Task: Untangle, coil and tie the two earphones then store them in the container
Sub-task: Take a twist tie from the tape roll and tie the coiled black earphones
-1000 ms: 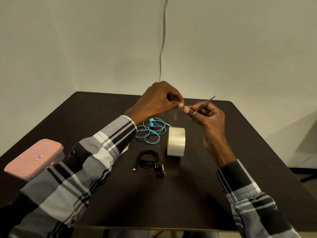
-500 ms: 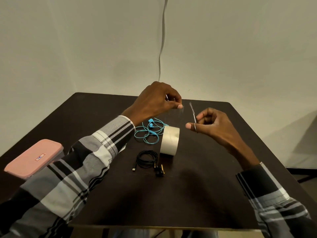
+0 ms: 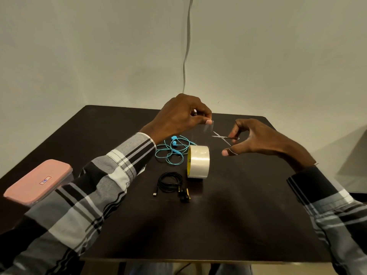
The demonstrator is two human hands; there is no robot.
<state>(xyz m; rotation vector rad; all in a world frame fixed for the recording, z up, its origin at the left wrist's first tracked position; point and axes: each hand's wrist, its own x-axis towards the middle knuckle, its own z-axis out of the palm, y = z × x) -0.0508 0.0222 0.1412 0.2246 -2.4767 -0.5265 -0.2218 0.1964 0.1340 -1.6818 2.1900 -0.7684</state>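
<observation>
My left hand [image 3: 181,114] pinches a short strip of clear tape [image 3: 209,128] above the table. To its right, my right hand [image 3: 256,139] holds small scissors [image 3: 224,138] with their blades spread, tips close to the strip. Below the left hand the blue earphones [image 3: 172,150] lie in loose loops. The black earphones [image 3: 172,183] lie coiled nearer me, plug and buds beside the coil. A roll of clear tape [image 3: 198,164] stands on its edge between them. The pink-lidded container [image 3: 37,180] sits shut at the table's left edge.
The dark table [image 3: 238,225] stands in a corner of pale walls, with a cable [image 3: 186,46] hanging down the corner. My plaid left sleeve [image 3: 89,193] crosses the left half of the table. A dark shape [image 3: 355,161] stands off the table's right side.
My hands have parted after being together at the tape. The right hand moved right and lower, turning the scissors flat with blades spread. The tape roll shifted slightly on the table.
</observation>
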